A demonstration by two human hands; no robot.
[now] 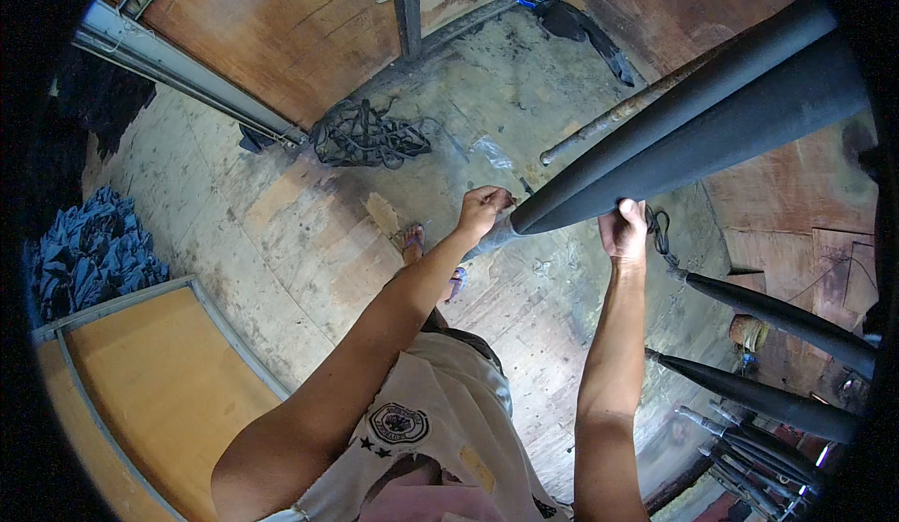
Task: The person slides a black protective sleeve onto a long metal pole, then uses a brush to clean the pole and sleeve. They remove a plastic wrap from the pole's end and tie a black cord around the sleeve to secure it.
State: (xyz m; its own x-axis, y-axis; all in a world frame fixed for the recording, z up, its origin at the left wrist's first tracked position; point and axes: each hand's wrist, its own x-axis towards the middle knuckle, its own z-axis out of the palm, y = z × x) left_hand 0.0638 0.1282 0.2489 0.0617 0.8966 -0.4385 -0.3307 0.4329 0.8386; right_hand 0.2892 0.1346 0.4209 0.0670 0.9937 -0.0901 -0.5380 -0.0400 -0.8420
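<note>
Two long black tapered tubes (693, 133) lie side by side, coming in from the upper right and narrowing to a point near the middle. My right hand (626, 230) grips the lower edge of the nearer tube, thumb on the visible face and the other fingers mostly hidden behind it. At the narrow end, my left hand (484, 211) is closed, fingers curled together; what they pinch is too small to make out. Below that hand hangs a greyish-blue end piece (493, 239), partly covered by it.
More black tapered tubes (763, 386) jut in from the right. A rusty rod (599, 129) runs beside the pair. On the floor lie tangled dark strips (365, 135) and clear plastic (492, 152). Blue cloth (94, 255) is heaped left, behind a wooden panel (169, 386).
</note>
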